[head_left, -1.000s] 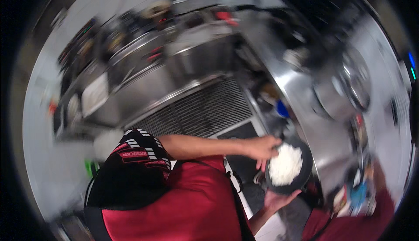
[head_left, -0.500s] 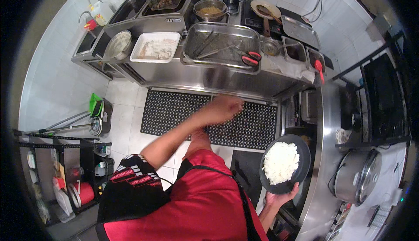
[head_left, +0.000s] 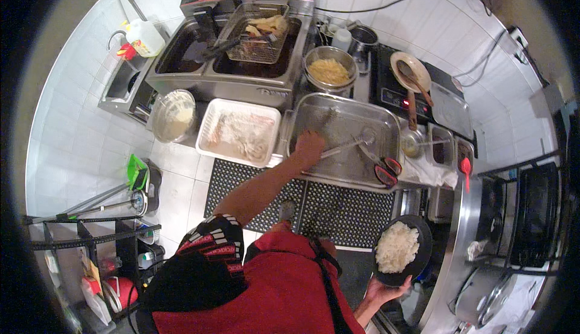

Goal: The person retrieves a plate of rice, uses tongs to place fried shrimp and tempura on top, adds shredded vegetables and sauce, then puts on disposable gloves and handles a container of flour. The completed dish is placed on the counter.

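Observation:
My left hand (head_left: pixel 309 148) reaches into the left side of a metal tray (head_left: pixel 356 180), fingers curled around what look like tongs (head_left: pixel 329 116), mostly hidden under the hand. Beside it in the tray lie a long-handled metal utensil (head_left: pixel 339 148) and scissors with red and black handles (head_left: pixel 386 172). At the lower right, my right hand (head_left: pixel 388 291) grips the near rim of a dark plate (head_left: pixel 422 250), holding it up. White rice (head_left: pixel 396 247) is heaped on the plate.
A fryer (head_left: pixel 241 89) with a wire basket (head_left: pixel 257 35) of fried food stands at the back. A white tub (head_left: pixel 238 131) of flour, a batter bowl (head_left: pixel 173 116) and a bowl of fries (head_left: pixel 329 71) surround the tray. A pan (head_left: pixel 411 71) sits far right. Black mats (head_left: pixel 344 213) cover floor.
My left hand has moved forward from above the floor mat into the tray, closing around the tongs. The view has shifted toward the counter. My right hand still holds the rice plate.

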`<state>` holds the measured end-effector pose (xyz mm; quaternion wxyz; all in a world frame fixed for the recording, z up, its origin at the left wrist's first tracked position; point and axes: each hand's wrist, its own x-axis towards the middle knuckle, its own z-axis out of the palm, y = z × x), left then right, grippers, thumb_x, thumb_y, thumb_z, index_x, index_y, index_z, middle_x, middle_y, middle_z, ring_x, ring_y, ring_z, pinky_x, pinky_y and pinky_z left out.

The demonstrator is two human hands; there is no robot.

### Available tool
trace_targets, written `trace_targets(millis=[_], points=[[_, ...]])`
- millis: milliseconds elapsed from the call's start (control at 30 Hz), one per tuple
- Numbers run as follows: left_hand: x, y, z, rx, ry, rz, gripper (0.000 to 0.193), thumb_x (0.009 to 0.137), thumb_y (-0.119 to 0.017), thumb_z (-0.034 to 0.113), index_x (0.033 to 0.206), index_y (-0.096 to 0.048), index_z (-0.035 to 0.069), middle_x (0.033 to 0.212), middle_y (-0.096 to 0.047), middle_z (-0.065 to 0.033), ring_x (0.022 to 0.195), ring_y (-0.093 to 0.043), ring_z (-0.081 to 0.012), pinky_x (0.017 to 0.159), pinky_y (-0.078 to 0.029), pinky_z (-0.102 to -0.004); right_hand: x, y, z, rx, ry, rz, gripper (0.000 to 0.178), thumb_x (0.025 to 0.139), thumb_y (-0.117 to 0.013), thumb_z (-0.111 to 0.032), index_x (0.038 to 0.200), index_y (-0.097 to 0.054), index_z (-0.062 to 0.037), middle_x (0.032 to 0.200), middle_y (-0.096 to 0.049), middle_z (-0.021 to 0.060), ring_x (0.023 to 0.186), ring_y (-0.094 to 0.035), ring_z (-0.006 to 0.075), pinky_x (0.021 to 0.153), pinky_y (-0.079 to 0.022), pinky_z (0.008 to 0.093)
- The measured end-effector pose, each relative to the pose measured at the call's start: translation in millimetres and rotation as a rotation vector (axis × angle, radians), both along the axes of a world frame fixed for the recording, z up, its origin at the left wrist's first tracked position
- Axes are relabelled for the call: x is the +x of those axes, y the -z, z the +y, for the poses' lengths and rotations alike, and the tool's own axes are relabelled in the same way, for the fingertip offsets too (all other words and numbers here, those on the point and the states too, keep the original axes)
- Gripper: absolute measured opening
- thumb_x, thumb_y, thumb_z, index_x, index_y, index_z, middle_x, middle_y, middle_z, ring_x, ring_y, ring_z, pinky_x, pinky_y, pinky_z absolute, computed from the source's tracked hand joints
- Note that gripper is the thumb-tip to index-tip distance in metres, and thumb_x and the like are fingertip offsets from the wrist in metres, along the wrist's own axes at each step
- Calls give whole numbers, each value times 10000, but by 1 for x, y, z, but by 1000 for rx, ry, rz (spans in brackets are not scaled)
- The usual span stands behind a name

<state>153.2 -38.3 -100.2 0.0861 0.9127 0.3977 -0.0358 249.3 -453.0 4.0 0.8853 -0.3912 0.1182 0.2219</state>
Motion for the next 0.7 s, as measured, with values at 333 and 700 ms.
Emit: trace_targets(millis=[333, 700], points=[[-85, -198, -14, 129, 139, -550, 273, 890, -597, 172, 1085, -625, -18, 1141, -613, -188, 952, -645, -338, 806, -562, -422, 60, 0, 117, -108, -319, 5, 634, 820, -584, -503, 1310, -509, -109, 1330, -529, 90, 1215, -501, 347, 989, -425, 519], [-210, -354, 130, 769, -50, -204, 332, 823, -685, 128, 1148, -645, 75, 1126, -655, -102, 974, -637, -293, 762, -559, -401, 95, -33, 222, 69, -586, -39, 712, 817, -600, -512, 1369, -446, -89, 1356, -502, 111, 1250, -475, 352, 1013, -419, 533]])
